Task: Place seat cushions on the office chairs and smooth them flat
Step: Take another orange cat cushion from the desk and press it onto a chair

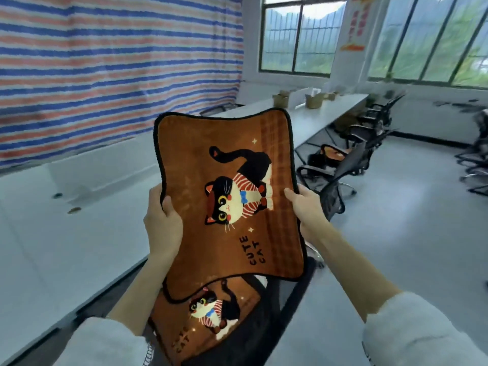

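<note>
Both hands on upright cushion, long axis vert., cat sideways

One head-worn view (wide-angle) looks forward and down, close.

I read "CUTE CAT" in dark letters on the brown cushion held up; the lower cushion carries similar lettering, too dim to read.

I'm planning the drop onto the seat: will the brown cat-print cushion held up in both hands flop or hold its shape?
The brown cat-print cushion probably stays fairly flat: gripped only at its side edges by the left hand and right hand, it sags little. Likely light, and its plush-looking face should not slip.
</note>
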Available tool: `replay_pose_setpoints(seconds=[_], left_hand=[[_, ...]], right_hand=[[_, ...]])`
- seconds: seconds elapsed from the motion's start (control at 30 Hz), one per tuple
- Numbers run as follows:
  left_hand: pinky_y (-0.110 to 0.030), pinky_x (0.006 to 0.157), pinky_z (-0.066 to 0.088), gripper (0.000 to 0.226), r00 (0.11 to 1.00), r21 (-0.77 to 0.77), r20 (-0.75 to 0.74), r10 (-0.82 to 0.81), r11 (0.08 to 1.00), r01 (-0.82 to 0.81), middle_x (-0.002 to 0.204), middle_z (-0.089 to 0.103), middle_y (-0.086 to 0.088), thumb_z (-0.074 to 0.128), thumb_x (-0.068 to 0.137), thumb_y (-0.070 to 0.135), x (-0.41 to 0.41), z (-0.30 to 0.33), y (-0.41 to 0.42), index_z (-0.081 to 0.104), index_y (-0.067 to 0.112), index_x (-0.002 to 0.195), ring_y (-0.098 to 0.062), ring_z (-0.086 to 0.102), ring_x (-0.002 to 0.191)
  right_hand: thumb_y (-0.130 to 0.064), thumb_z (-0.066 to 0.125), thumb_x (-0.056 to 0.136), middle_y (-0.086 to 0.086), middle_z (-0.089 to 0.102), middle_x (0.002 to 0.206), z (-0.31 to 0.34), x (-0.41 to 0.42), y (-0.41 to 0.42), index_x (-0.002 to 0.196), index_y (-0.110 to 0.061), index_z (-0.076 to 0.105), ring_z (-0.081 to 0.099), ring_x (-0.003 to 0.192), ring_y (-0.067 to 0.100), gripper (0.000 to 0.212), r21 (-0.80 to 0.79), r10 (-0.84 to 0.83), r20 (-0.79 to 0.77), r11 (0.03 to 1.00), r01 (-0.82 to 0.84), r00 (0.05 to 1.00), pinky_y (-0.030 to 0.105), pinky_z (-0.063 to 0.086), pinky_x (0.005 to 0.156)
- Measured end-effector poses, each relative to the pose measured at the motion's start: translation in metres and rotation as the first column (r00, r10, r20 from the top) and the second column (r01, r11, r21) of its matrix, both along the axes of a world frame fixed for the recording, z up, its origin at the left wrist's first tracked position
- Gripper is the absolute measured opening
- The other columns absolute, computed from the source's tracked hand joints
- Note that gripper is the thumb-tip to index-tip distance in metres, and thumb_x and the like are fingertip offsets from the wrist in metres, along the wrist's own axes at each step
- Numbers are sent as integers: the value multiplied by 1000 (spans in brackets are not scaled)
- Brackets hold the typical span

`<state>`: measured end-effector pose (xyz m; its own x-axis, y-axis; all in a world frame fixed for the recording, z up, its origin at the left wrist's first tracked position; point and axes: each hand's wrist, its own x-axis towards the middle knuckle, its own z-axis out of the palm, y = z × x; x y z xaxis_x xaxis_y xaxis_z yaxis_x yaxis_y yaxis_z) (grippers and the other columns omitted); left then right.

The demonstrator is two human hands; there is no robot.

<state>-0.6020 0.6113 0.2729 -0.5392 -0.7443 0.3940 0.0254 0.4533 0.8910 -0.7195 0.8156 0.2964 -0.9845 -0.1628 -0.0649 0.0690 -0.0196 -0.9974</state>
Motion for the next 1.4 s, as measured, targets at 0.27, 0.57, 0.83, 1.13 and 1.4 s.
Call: replay_pose_setpoints(seconds=[0.27, 0.57, 0.83, 1.13, 1.4], left_hand=[[-17, 63, 41, 24, 969, 56, -23, -245, 968, 246, 85, 50, 19, 29, 103, 19, -192, -15, 147, 44, 24, 121, 2, 51, 74], [-36, 91, 46, 28, 879, 61, 51, -475, 880, 472, 106, 58, 7, 34, 101, 17, -459, -18, 292, 44, 22, 127, -17, 58, 103], [-21, 78, 43, 24, 766, -23, 139, -628, 771, 636, 89, 50, 26, 42, 99, 14, -671, -17, 441, 48, 20, 121, 14, 51, 78], [-27, 73, 49, 22, 770, 14, 165, -616, 783, 622, 85, 54, 21, 42, 99, 13, -914, -16, 573, 49, 21, 119, 1, 55, 73], [-41, 97, 48, 30, 781, 10, 222, -584, 802, 597, 117, 58, 2, 42, 99, 12, -1105, -12, 629, 48, 18, 128, -21, 59, 109]], right_hand=[[-19, 46, 98, 17, 70, 98, -8, -142, 165, 81, -24, 63, 64, 100, 40, 24, -17, -262, -19, 965, 261, 965, 56, 51, 89], [-23, 44, 100, 2, 68, 89, -14, -374, 318, 101, -21, 63, 68, 90, 28, 19, 124, -386, -67, 912, 392, 920, 45, 57, 83], [-21, 44, 99, 5, 68, 93, -35, -569, 457, 111, -11, 63, 67, 87, 26, 25, 145, -508, -97, 844, 517, 856, 34, 56, 75], [-21, 44, 100, 9, 68, 104, -40, -814, 606, 117, -10, 63, 66, 93, 27, 28, 174, -496, -95, 845, 505, 863, 39, 56, 83], [-21, 44, 100, 10, 67, 105, -40, -1008, 676, 118, -8, 62, 65, 95, 29, 29, 175, -466, -78, 864, 473, 881, 39, 55, 85]])
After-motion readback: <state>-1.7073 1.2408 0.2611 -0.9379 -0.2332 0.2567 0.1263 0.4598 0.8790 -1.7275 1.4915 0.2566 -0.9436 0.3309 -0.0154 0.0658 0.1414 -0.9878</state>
